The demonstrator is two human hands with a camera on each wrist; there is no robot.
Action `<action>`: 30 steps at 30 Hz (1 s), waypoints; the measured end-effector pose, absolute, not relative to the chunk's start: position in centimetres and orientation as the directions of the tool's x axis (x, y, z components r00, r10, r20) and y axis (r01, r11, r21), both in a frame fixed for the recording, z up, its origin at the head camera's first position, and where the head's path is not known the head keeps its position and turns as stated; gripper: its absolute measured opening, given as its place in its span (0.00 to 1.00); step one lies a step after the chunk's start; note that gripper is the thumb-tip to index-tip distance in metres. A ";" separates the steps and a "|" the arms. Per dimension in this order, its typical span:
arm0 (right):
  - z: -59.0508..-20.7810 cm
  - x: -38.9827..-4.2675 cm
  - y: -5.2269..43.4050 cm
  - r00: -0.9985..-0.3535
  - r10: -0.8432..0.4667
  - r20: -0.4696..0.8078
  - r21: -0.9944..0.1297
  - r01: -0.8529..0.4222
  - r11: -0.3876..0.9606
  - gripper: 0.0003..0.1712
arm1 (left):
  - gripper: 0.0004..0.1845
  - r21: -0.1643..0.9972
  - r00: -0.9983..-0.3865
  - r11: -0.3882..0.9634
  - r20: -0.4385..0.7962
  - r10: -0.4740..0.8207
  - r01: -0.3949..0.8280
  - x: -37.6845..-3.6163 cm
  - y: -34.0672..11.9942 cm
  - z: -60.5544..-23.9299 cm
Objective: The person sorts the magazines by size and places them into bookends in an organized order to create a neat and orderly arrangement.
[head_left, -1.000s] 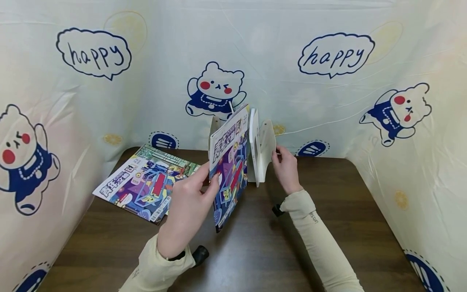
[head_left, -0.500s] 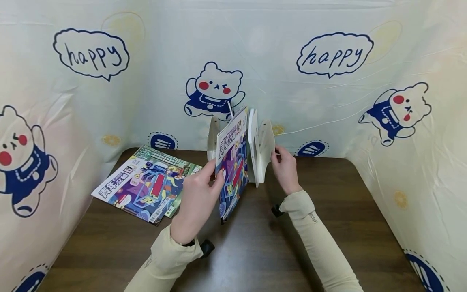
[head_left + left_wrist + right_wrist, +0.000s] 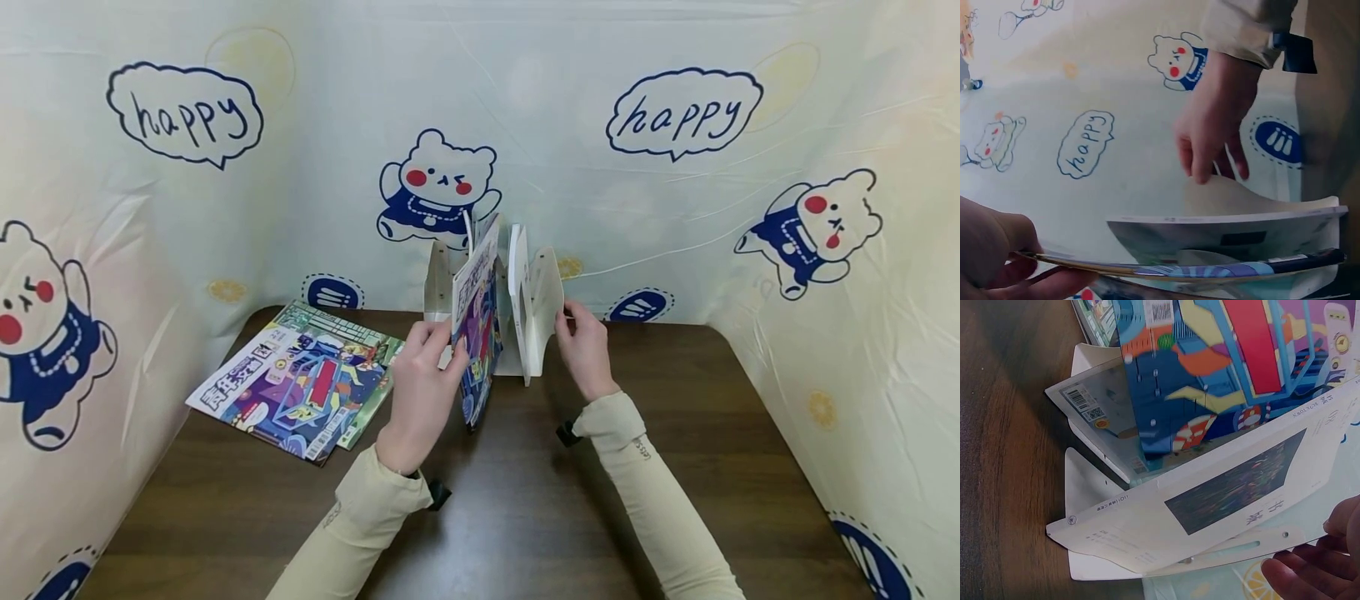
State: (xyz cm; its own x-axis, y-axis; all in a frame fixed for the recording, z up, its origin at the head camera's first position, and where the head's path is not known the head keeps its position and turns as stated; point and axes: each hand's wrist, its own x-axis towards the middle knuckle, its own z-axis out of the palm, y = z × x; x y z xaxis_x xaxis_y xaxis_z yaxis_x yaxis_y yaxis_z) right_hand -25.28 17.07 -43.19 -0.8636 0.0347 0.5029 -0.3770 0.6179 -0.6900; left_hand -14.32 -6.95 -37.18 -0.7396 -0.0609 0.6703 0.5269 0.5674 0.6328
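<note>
My left hand pinches the near edge of a purple and blue magazine between thumb and fingers. The magazine stands upright, slightly tilted, its far part between the side plates of a white book rack. My right hand grips the outer edge of the rack's right plate. In the right wrist view, a white book with a dark picture leans inside that plate. Another magazine with a barcode stands on the other side of the held one. Whether the held magazine's lower edge touches the rack is unclear.
Left of the rack, a second purple magazine lies flat, overlapping a green one on the brown wooden table. A pale printed curtain closes off the back and sides.
My left hand has moved forward and slightly right, carrying the magazine deeper between the rack's plates and turning it more edge-on. My right hand stays on the rack.
</note>
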 end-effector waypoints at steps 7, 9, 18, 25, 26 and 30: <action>-43.4 -25.3 17.2 -0.863 0.035 0.504 -0.692 -0.379 0.615 0.15 | 0.21 0.567 -0.651 0.576 0.755 -0.077 0.589 -16.3 -5.9 -39.5; -43.5 -25.3 17.2 -0.868 0.032 0.495 -0.696 -0.375 0.613 0.15 | 0.22 0.526 -0.609 0.595 0.790 -0.076 0.608 -16.9 -5.6 -40.2; -43.7 -25.0 17.3 -0.885 0.025 0.464 -0.707 -0.354 0.613 0.16 | 0.26 0.395 -0.482 0.643 0.875 -0.046 0.657 -19.0 -4.8 -42.4; -43.5 -25.2 17.4 -0.883 0.023 0.469 -0.704 -0.359 0.613 0.16 | 0.30 0.287 -0.390 0.683 0.921 -0.004 0.671 -20.6 -4.7 -43.9; -43.5 -25.2 17.4 -0.883 0.024 0.469 -0.705 -0.358 0.612 0.16 | 0.30 0.269 -0.375 0.693 0.927 0.003 0.669 -20.8 -4.7 -44.1; -43.4 -25.3 17.4 -0.887 0.025 0.461 -0.711 -0.353 0.608 0.16 | 0.31 0.227 -0.325 0.706 0.946 0.005 0.670 -21.5 -4.7 -44.8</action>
